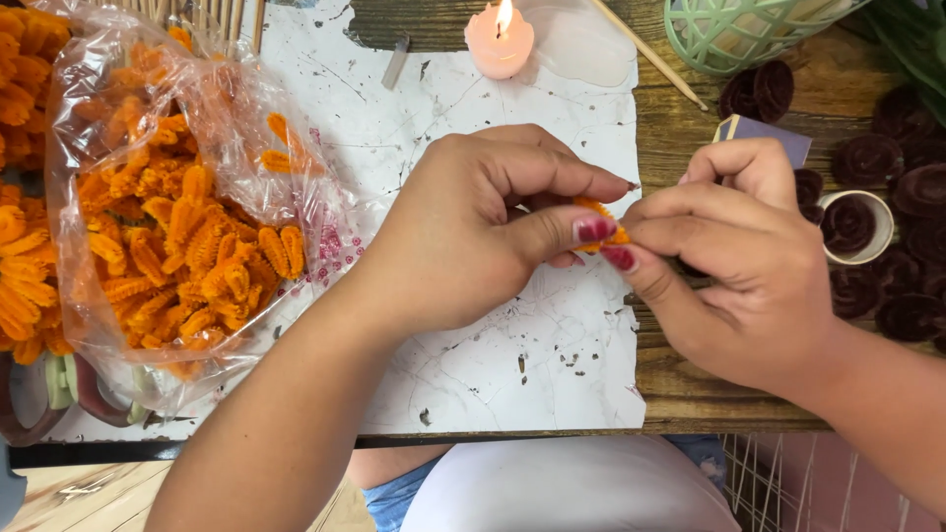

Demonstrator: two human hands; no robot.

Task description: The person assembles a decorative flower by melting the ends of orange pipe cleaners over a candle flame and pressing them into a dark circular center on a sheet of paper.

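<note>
While I look down from the head camera, my left hand [463, 232] and my right hand [734, 261] meet over the middle of the table, both pinched tight on one small orange petal piece [603, 222]. Little of it shows between my thumbs and forefingers, only a crinkled, ribbed edge, so its full shape I cannot tell. I judge the step in hand to be folding or rolling this strip; whatever comes next calls for a steady pinch from one hand while the other turns, with small, careful pressure, since the piece looks soft and light.

Under my hands lies a white sheet [493, 365], scuffed and cracked, over a dark wooden table [690, 394]. At nine o'clock from my hands sits a clear plastic bag [187, 207], glossy and wrinkled, full of more orange ruffled curls. At twelve o'clock a short pink candle [500, 37] burns. At one o'clock stands a pale green lattice basket [739, 34]. At three o'clock lie dark brown rolled rosettes [902, 187], velvety and spiral-shaped, one resting in a small white cup [855, 225].
</note>
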